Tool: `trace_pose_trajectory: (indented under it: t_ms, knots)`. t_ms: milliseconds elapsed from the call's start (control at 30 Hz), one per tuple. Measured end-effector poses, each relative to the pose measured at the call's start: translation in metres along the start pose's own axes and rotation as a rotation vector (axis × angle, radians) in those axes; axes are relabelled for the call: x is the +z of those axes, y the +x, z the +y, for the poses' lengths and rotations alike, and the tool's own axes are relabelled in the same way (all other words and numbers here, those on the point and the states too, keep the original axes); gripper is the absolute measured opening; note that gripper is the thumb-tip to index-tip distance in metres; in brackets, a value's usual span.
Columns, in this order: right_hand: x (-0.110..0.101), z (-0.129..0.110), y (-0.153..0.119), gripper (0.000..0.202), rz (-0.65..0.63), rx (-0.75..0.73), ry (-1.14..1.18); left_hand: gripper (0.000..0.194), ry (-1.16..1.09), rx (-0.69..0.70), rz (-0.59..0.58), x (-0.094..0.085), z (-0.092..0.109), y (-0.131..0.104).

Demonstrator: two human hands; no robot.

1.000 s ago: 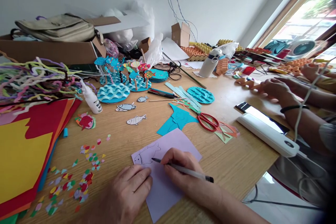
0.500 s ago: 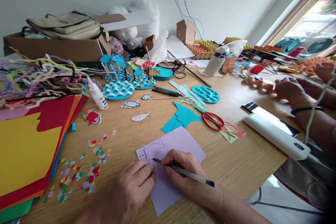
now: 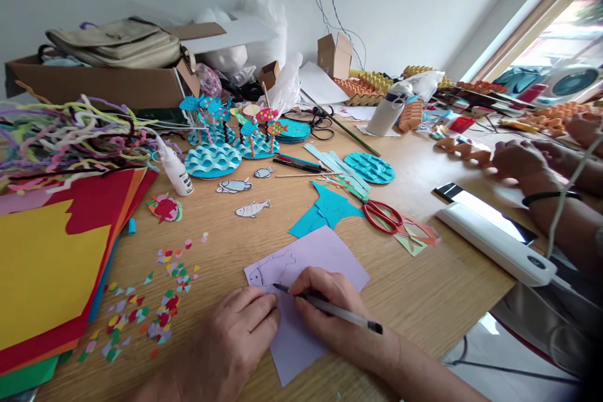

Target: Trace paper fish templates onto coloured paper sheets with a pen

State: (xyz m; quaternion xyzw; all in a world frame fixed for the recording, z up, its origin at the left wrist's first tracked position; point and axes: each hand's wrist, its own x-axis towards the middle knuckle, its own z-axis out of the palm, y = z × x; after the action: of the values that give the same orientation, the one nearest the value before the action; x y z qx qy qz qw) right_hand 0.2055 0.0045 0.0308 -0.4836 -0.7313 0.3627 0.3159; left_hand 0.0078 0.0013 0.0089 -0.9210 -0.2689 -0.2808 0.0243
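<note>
A sheet of purple paper (image 3: 325, 257) lies on the table before me, with a fish outline (image 3: 271, 269) drawn in its upper left corner. My right hand (image 3: 334, 311) pinches a pen (image 3: 342, 313), whose tip touches the paper just below the fish. Flat on the paper's left edge rests my left hand (image 3: 245, 326), fingers stretched out and holding nothing. Beyond the sheet lie blue paper scraps (image 3: 325, 210) and red-handled scissors (image 3: 382, 217). Several small cut-out paper fish (image 3: 253, 208) lie farther back.
Confetti bits (image 3: 164, 308) and stacked coloured paper (image 3: 51, 264) lie at left, near a glue bottle (image 3: 175, 169) and pipe cleaners (image 3: 70, 138). Blue wavy paper discs (image 3: 213, 160) stand behind. At right are a white device (image 3: 494, 245) and another person's hands (image 3: 522, 160).
The pen has shifted very slightly while its tip stays on the paper under the fish. My left hand keeps its place on the sheet.
</note>
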Motion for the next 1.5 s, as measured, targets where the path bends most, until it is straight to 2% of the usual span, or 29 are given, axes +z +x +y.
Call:
trace_pose_trajectory:
  t_ms: [367,533,800,1000,1500]
  knots:
    - [0.001,0.002,-0.001,0.015,-0.002,-0.025,-0.063,0.035,0.006,0.016,-0.018,-0.002,-0.003,-0.001]
    - [0.000,0.001,-0.001,0.015,0.006,-0.008,-0.047,0.033,-0.006,0.036,-0.084,-0.004,-0.004,-0.002]
    - [-0.001,0.002,-0.002,0.014,0.004,0.009,-0.032,0.033,-0.017,0.010,-0.004,0.001,-0.003,-0.002]
    - [0.000,0.003,-0.001,0.013,0.016,-0.011,-0.025,0.032,-0.040,-0.022,-0.111,-0.009,0.000,0.002]
    - [-0.002,0.003,-0.004,0.012,0.008,0.005,0.037,0.035,-0.024,-0.008,-0.098,-0.011,0.000,0.003]
